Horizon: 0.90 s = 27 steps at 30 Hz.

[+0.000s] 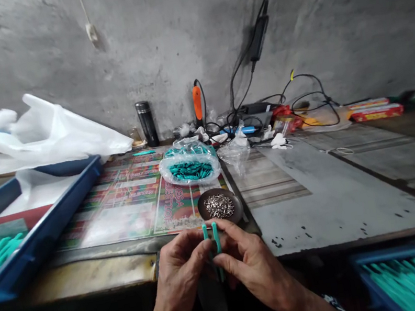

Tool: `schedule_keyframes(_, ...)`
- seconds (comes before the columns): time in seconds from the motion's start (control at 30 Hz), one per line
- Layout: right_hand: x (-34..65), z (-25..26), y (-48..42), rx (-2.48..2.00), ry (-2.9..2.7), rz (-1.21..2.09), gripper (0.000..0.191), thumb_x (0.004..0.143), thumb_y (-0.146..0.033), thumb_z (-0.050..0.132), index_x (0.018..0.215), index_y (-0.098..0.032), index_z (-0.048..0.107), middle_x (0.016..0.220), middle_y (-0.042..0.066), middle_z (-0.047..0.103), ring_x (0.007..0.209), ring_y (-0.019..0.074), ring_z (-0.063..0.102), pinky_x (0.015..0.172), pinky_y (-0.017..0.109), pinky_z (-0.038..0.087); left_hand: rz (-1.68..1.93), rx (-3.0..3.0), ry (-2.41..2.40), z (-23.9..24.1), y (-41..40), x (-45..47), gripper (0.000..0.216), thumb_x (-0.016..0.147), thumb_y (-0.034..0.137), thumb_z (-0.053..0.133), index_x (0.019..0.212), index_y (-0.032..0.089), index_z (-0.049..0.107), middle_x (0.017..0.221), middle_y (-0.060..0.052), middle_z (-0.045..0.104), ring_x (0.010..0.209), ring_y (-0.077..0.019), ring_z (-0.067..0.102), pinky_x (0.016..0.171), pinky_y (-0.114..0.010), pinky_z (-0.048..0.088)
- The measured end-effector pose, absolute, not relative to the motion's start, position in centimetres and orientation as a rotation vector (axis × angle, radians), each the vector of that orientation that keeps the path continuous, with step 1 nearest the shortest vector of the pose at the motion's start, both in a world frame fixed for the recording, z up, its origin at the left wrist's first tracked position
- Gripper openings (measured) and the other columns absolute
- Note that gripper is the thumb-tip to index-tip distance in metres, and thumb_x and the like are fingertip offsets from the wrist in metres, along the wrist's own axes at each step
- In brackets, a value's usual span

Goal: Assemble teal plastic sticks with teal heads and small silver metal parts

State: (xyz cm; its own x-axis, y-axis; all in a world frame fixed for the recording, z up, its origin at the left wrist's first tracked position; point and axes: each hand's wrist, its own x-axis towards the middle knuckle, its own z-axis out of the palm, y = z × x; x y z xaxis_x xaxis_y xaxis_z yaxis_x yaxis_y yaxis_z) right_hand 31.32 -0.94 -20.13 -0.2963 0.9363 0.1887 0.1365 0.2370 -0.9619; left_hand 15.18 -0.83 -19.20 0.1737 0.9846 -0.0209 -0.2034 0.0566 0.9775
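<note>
The left hand [179, 274] and right hand [252, 265] are working close together at the near edge of the tabletop [344, 212], pinching what look like two teal plastic strips [217, 244] upright. Just beyond them, a dark dish [203, 206] is holding silver studs [219, 205], while a plastic bag [168, 172] of teal pieces [191, 171] is sitting farther back.

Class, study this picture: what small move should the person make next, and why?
Probably lower the teal strips toward the metal bits in the dish: the left hand and right hand hold them just short of that dish.
</note>
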Motion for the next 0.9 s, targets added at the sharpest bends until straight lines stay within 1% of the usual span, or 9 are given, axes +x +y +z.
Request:
schedule_keyframes(0.17, 31.4, -20.2, -1.5, -1.030, -1.658, 1.134, 0.042, 0.086, -0.023, 0.063, 0.128, -0.025, 0.060, 0.071, -0.002, 0.061, 0.056, 0.0142, 0.056, 0.048, 0.022, 0.049, 1.117, 1.038, 0.927, -19.5, -1.0, 15.4, 0.034, 0.071, 0.043, 0.082, 0.082, 0.013, 0.074, 0.070, -0.003, 0.067, 0.055, -0.0099, 0.057, 0.052, -0.019, 0.049)
schedule_keyframes(0.33, 31.4, -20.1, -1.9, -1.027, -1.642, 1.236, 0.044, 0.089, -0.022, 0.060, 0.133, -0.022, 0.057, 0.073, -0.001, 0.064, 0.056, 0.0126, 0.057, 0.046, 0.020, 0.047, 1.112, 1.002, 0.909, -19.9, -1.3, 15.7, 0.033, 0.071, 0.043, 0.082, 0.080, 0.012, 0.074, 0.065, -0.002, 0.065, 0.052, -0.0079, 0.054, 0.053, -0.018, 0.046)
schedule_keyframes(0.43, 31.4, -20.2, -2.1, -1.014, -1.615, 1.282, 0.043, 0.091, -0.022, 0.059, 0.134, -0.022, 0.055, 0.076, -0.001, 0.065, 0.059, 0.0115, 0.057, 0.047, 0.018, 0.047, 1.116, 0.977, 0.912, -19.9, -1.4, 15.8, 0.033, 0.071, 0.043, 0.082, 0.081, 0.012, 0.075, 0.067, -0.003, 0.066, 0.054, -0.0087, 0.055, 0.054, -0.019, 0.046)
schedule_keyframes(0.57, 31.4, -20.3, -2.2, -1.020, -1.621, 1.289, 0.044, 0.091, -0.021, 0.060, 0.134, -0.024, 0.055, 0.079, -0.001, 0.065, 0.062, 0.0113, 0.057, 0.048, 0.017, 0.047, 1.120, 0.982, 0.914, -20.0, -1.5, 15.7, 0.032, 0.073, 0.043, 0.081, 0.084, 0.013, 0.075, 0.068, -0.004, 0.067, 0.055, -0.0097, 0.055, 0.056, -0.020, 0.046)
schedule_keyframes(0.73, 31.4, -20.4, -2.1, -1.029, -1.623, 1.290, 0.046, 0.089, -0.018, 0.060, 0.134, -0.024, 0.055, 0.078, -0.001, 0.065, 0.062, 0.0118, 0.059, 0.047, 0.016, 0.047, 1.127, 0.993, 0.918, -20.2, -1.5, 15.7, 0.033, 0.073, 0.044, 0.080, 0.082, 0.013, 0.075, 0.066, -0.003, 0.066, 0.055, -0.0104, 0.056, 0.056, -0.020, 0.046)
schedule_keyframes(0.9, 31.3, -20.5, -2.1, -1.017, -1.625, 1.279, 0.045, 0.089, -0.018, 0.061, 0.134, -0.022, 0.057, 0.077, -0.001, 0.067, 0.057, 0.0104, 0.057, 0.046, 0.017, 0.047, 1.123, 0.999, 0.922, -20.2, -1.4, 15.6, 0.035, 0.072, 0.046, 0.081, 0.079, 0.012, 0.073, 0.062, -0.002, 0.064, 0.052, -0.0098, 0.054, 0.054, -0.020, 0.045)
